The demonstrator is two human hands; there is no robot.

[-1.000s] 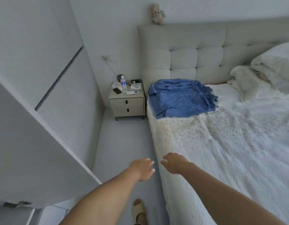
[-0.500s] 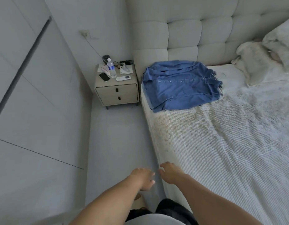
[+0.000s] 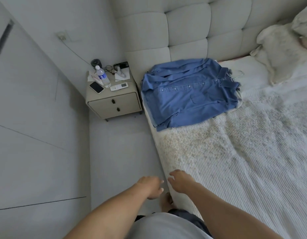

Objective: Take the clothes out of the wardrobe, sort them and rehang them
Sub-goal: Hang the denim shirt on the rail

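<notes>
While I am reaching both empty, loosely curled hands forward, the flat blue denim button-up shirt (image 3: 190, 94) is lying well ahead on the white bed (image 3: 235, 161), nearer my right hand (image 3: 179, 182) than my left hand (image 3: 150, 187).

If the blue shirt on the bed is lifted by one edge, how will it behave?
The blue shirt lies flat with creased folds, so it will probably droop and unfold. It looks light. A hanger shows at its collar and may come along.
</notes>
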